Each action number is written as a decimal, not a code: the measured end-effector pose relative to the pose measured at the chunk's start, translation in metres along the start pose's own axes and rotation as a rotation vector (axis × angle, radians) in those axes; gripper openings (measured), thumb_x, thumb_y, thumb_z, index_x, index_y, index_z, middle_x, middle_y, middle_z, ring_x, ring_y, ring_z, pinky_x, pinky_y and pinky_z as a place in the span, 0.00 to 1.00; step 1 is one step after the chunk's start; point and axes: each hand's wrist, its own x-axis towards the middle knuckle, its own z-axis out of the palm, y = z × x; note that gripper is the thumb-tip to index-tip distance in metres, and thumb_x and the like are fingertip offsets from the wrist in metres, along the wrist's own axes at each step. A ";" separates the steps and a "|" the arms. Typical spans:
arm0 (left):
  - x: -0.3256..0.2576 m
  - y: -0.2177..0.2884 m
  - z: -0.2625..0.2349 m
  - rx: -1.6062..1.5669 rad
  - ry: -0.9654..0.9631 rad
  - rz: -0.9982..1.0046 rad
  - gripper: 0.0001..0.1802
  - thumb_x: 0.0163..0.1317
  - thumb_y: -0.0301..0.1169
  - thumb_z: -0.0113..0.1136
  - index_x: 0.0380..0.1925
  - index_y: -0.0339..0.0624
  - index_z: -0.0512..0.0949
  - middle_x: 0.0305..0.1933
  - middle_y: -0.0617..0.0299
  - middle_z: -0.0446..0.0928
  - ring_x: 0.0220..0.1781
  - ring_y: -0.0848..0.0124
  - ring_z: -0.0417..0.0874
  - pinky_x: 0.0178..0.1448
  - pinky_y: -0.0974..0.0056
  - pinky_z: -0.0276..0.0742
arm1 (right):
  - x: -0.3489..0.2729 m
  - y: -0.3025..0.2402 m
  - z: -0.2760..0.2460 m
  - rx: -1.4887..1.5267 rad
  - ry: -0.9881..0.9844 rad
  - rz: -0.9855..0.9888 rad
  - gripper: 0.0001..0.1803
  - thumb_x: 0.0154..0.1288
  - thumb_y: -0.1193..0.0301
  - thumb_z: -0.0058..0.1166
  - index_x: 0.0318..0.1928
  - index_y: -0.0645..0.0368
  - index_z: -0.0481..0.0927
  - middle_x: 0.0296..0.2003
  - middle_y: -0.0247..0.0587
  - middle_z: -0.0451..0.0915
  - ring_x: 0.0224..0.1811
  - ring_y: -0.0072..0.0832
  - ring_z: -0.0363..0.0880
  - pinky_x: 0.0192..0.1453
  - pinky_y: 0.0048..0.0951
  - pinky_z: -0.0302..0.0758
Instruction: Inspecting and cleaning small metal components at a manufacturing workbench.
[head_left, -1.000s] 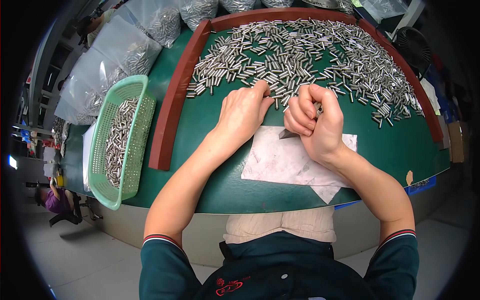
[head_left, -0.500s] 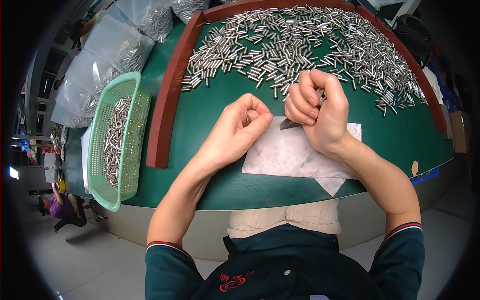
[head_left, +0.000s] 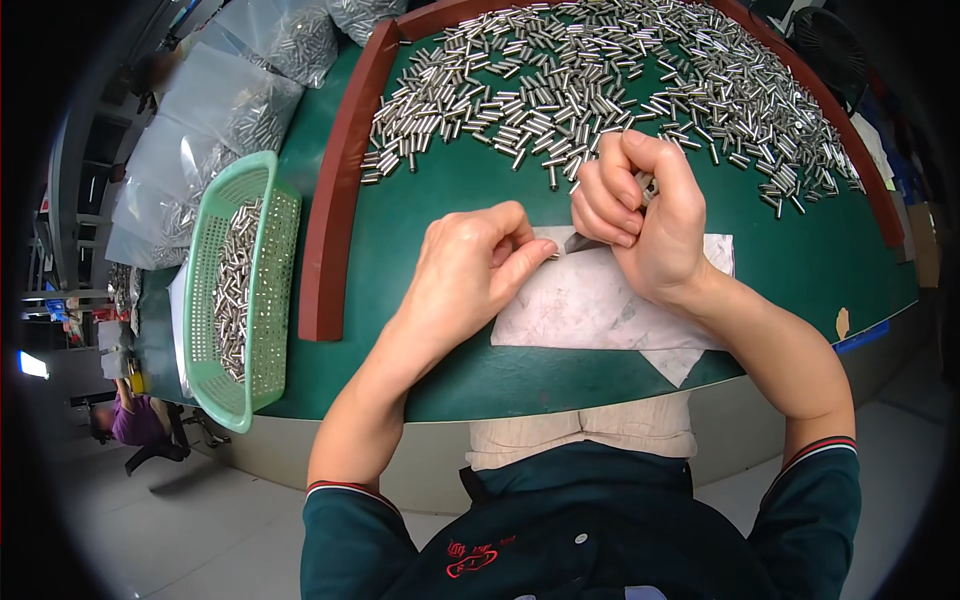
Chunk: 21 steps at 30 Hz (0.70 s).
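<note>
Over a stained white cloth (head_left: 600,305), my left hand (head_left: 470,265) pinches a small metal pin (head_left: 553,255) between thumb and forefinger; most of it is covered by the fingertips. My right hand (head_left: 645,215) is curled into a fist around a flat grey blade-like tool (head_left: 578,243). The blade pokes out beneath the fingers, close to the pin; I cannot tell whether they touch. Something metallic also shows inside the right fist, too hidden to name. Beyond both hands a wide spread of loose metal pins (head_left: 540,120) lies on the green tabletop (head_left: 420,200).
A red-brown rail (head_left: 340,190) borders the pins. Left of it stands a light green basket (head_left: 265,290) holding more pins. Clear plastic bags (head_left: 190,150) of pins line the far left. A black fan (head_left: 828,45) is at the back right. Another person (head_left: 140,420) sits far left.
My left hand has turned over and moved right, bringing the pinched pin up to the blade. The right hand stays nearly in place with its grip unchanged. The whole view has shifted slightly.
</note>
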 end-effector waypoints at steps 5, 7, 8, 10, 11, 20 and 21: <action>-0.001 0.003 -0.009 0.000 -0.131 -0.060 0.07 0.46 0.27 0.59 0.20 0.35 0.73 0.09 0.61 0.61 0.11 0.66 0.64 0.19 0.64 0.59 | -0.003 0.002 0.003 0.036 -0.008 -0.053 0.18 0.60 0.66 0.29 0.13 0.54 0.54 0.07 0.28 0.52 0.09 0.15 0.44 0.15 0.19 0.45; -0.001 0.004 -0.006 0.004 -0.149 -0.042 0.06 0.45 0.26 0.58 0.20 0.35 0.73 0.09 0.60 0.61 0.12 0.66 0.65 0.19 0.63 0.60 | -0.005 0.001 0.004 0.056 -0.020 -0.071 0.18 0.60 0.66 0.29 0.13 0.54 0.54 0.07 0.28 0.52 0.09 0.15 0.44 0.15 0.19 0.45; -0.001 0.005 -0.004 -0.012 -0.128 -0.041 0.05 0.45 0.25 0.58 0.20 0.35 0.73 0.09 0.60 0.62 0.12 0.66 0.65 0.20 0.63 0.60 | -0.006 0.000 0.005 0.062 -0.025 -0.073 0.18 0.60 0.66 0.29 0.13 0.54 0.54 0.07 0.28 0.52 0.09 0.15 0.44 0.16 0.19 0.45; -0.001 0.005 -0.002 -0.028 -0.110 -0.040 0.05 0.45 0.25 0.57 0.20 0.35 0.73 0.09 0.59 0.62 0.12 0.66 0.66 0.20 0.63 0.60 | -0.007 0.001 0.005 0.069 -0.027 -0.075 0.18 0.60 0.66 0.29 0.13 0.54 0.54 0.07 0.28 0.52 0.10 0.15 0.44 0.16 0.19 0.45; 0.000 0.005 -0.001 -0.029 -0.110 -0.049 0.05 0.45 0.25 0.57 0.20 0.35 0.73 0.09 0.59 0.63 0.12 0.66 0.66 0.20 0.63 0.61 | -0.007 0.002 0.004 0.042 -0.025 -0.072 0.18 0.60 0.66 0.29 0.13 0.54 0.54 0.07 0.28 0.52 0.10 0.15 0.44 0.16 0.19 0.45; -0.001 0.005 -0.002 -0.026 -0.124 -0.080 0.05 0.45 0.25 0.57 0.19 0.35 0.72 0.09 0.58 0.63 0.12 0.65 0.66 0.20 0.63 0.61 | -0.007 0.003 0.007 0.018 0.017 -0.048 0.20 0.60 0.63 0.29 0.11 0.51 0.54 0.06 0.26 0.51 0.08 0.17 0.43 0.16 0.22 0.46; -0.001 0.005 -0.002 -0.033 -0.124 -0.076 0.05 0.45 0.25 0.57 0.19 0.35 0.72 0.09 0.58 0.63 0.12 0.65 0.66 0.20 0.62 0.61 | -0.007 0.003 0.007 0.015 0.018 -0.049 0.20 0.60 0.63 0.29 0.11 0.51 0.54 0.06 0.26 0.51 0.08 0.17 0.43 0.16 0.22 0.46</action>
